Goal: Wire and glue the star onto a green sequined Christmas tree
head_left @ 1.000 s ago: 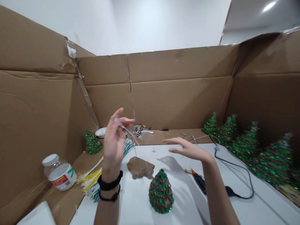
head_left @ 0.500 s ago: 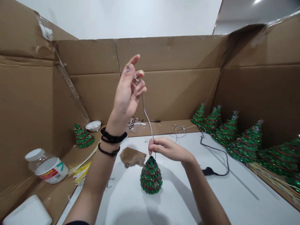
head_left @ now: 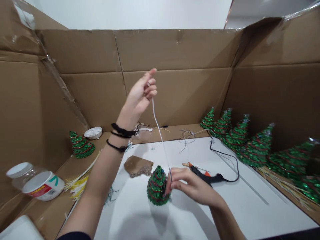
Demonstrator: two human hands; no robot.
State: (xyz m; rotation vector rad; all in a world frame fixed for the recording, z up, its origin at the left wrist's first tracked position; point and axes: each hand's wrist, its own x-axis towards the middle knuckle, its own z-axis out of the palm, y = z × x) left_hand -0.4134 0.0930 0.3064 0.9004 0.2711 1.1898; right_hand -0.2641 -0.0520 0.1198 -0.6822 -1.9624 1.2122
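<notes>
A small green Christmas tree with red trim (head_left: 158, 189) stands upright on the white board. My left hand (head_left: 141, 91) is raised high above it, closed on one end of a thin white cord (head_left: 160, 128). From there the cord runs down, fairly taut, to my right hand (head_left: 191, 186), whose fingers pinch it low at the tree's right side. Those fingertips overlap the tree's edge; whether they touch it I cannot tell. Behind the right hand lies a black and orange hot glue gun (head_left: 203, 175). A torn cardboard piece with dried glue (head_left: 137, 165) lies left behind the tree.
Several finished-looking trees (head_left: 260, 146) line the right side, with another tree (head_left: 80, 145) at left. Also at left are a white bowl (head_left: 93, 133), a plastic jar (head_left: 37, 183) and yellow strips (head_left: 79, 187). Cardboard walls (head_left: 175, 96) surround the white board (head_left: 240, 203).
My right hand has slid down the cord, from above the treetop to the tree's right side. The left hand stays raised, its fingers more tightly closed. The glue gun has come into view.
</notes>
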